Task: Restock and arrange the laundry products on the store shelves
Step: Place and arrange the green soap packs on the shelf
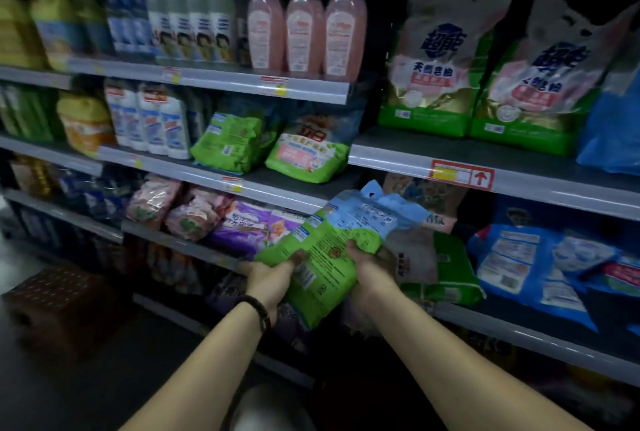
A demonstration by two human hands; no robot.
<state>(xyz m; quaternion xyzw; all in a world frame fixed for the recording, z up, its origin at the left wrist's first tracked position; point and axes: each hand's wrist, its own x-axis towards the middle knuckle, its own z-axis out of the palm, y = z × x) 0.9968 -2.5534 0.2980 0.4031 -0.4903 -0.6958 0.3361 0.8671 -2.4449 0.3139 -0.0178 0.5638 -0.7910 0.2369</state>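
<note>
A green and light-blue detergent bag (332, 247) is held in front of the shelves, its back label facing me and its top tilted up to the right. My left hand (273, 274) grips its lower left edge. My right hand (370, 267) grips its right side. Just above it, two matching green bags (228, 143) (308, 153) lie on the middle shelf (294, 191), with bare shelf to their right.
Pink bottles (304, 25) and white bottles (194, 25) line the upper shelf. Large green-and-gold powder bags (436, 63) stand on the right shelf (519, 167). Blue bags (533, 264) lie lower right, pink and purple packs (221, 219) lower left. A brown stool (59, 295) stands on the floor.
</note>
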